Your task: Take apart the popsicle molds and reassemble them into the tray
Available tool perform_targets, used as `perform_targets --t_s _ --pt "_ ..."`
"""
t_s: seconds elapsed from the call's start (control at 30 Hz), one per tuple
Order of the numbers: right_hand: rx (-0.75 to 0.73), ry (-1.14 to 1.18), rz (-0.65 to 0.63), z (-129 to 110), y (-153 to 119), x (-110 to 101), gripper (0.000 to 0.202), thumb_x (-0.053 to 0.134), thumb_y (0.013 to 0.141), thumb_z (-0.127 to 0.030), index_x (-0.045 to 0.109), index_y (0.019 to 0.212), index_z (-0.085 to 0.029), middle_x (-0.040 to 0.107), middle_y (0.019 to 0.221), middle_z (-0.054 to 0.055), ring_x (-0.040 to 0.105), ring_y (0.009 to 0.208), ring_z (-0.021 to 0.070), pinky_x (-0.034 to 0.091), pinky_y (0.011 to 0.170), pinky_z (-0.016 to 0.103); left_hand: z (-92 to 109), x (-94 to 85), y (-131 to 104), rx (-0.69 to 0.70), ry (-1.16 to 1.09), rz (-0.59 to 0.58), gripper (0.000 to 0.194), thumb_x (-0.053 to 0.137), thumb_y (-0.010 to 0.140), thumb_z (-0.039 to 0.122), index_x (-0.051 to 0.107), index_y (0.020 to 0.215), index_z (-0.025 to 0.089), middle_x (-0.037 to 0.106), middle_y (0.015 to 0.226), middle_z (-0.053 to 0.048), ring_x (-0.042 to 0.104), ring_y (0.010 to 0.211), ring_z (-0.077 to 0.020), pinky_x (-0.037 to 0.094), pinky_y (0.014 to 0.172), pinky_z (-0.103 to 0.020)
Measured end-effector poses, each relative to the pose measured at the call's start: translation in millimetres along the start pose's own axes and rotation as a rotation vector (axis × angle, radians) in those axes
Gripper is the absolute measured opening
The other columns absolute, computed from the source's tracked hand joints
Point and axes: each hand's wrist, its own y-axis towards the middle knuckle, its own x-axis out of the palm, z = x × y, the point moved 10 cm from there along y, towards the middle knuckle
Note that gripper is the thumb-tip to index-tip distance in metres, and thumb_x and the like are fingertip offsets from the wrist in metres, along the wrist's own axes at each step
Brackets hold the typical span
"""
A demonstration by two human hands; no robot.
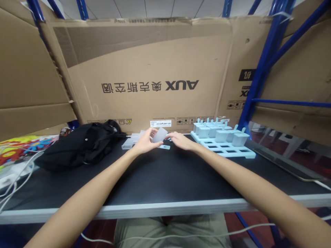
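Observation:
My left hand (144,142) is closed around a translucent popsicle mold cup (159,135), which is tilted above the table. Close to its right side is my right hand (181,140), fingers bent and tips together near the cup; a bit of light blue shows at them, too small to make out. Under the cup a light-blue popsicle stick (164,147) lies flat on the black tabletop. More translucent mold cups (126,144) lie to the left, partly behind my left hand. On the right stands a light-blue mold rack (249,153) bearing several cups with stick handles (240,138).
A black bag (80,146) lies on the left, beside colourful items (15,148) and white cables (18,182). A dark flat device (287,165) lies at the right edge. Cardboard (150,62) walls the back, and blue shelf posts (266,65) stand at the sides.

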Motion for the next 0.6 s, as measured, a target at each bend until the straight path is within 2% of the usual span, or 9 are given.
perform_targets --t_s 0.07,0.1,0.2,0.27,0.33,0.47,0.6 --pt "0.060 0.246 0.120 -1.7 -1.2 -14.6 0.040 0.026 0.100 -0.036 0.058 0.117 -0.019 0.066 0.106 0.008 0.061 0.085 0.0173 0.048 0.075 0.034 13.8 1.0 1.5 0.058 -0.014 0.101 0.055 0.078 0.070 0.043 0.052 0.113 0.020 0.063 0.111 -0.008 0.060 0.099 -0.0221 0.050 0.080 -0.035" --pt "0.080 0.306 0.160 -4.3 -1.2 -19.5 0.039 0.030 0.099 -0.042 0.055 0.118 -0.020 0.066 0.102 0.007 0.061 0.080 0.0163 0.048 0.070 0.031 21.0 3.4 1.9 0.087 -0.021 0.133 0.055 0.079 0.070 0.043 0.052 0.113 0.020 0.063 0.112 -0.009 0.060 0.100 -0.0221 0.049 0.080 -0.035" --pt "0.095 0.253 0.224 -16.2 -0.9 -32.3 0.037 0.055 0.089 -0.048 0.054 0.113 -0.020 0.065 0.094 0.004 0.060 0.077 0.0159 0.046 0.066 0.029 32.2 16.4 2.9 0.136 -0.082 0.132 0.058 0.078 0.072 0.043 0.049 0.117 0.020 0.061 0.119 -0.011 0.059 0.106 -0.0233 0.050 0.080 -0.034" --pt "0.083 0.182 0.240 -20.1 -2.6 -40.6 0.036 0.061 0.085 -0.045 0.054 0.108 -0.019 0.065 0.094 0.004 0.059 0.078 0.0161 0.045 0.068 0.029 27.9 27.1 2.6 0.130 -0.104 0.066 0.065 0.078 0.072 0.044 0.047 0.125 0.022 0.057 0.127 -0.012 0.057 0.114 -0.0254 0.050 0.082 -0.035" --pt "0.084 0.134 0.261 -15.9 -7.0 -48.4 0.036 0.061 0.084 -0.044 0.053 0.109 -0.019 0.064 0.092 0.004 0.058 0.075 0.0156 0.044 0.067 0.028 17.3 41.7 0.6 0.114 -0.069 -0.059 0.071 0.079 0.071 0.045 0.046 0.130 0.023 0.057 0.130 -0.012 0.056 0.118 -0.0275 0.050 0.088 -0.038" --pt "0.110 0.039 0.262 1.0 -17.3 -52.0 0.041 0.059 0.085 -0.043 0.050 0.116 -0.019 0.063 0.087 0.003 0.055 0.069 0.0153 0.042 0.064 0.029 -9.8 67.4 -7.7 0.035 0.003 -0.293 0.065 0.074 0.075 0.043 0.048 0.132 0.024 0.067 0.118 -0.009 0.062 0.111 -0.0280 0.047 0.094 -0.042" --pt "0.035 0.031 0.162 -3.5 -18.8 -36.7 0.039 0.054 0.088 -0.039 0.051 0.122 -0.019 0.065 0.093 0.005 0.055 0.072 0.0156 0.043 0.066 0.029 -16.5 71.8 -11.1 -0.021 -0.090 -0.338 0.066 0.073 0.077 0.040 0.044 0.133 0.022 0.071 0.108 -0.007 0.067 0.101 -0.0241 0.050 0.087 -0.038"
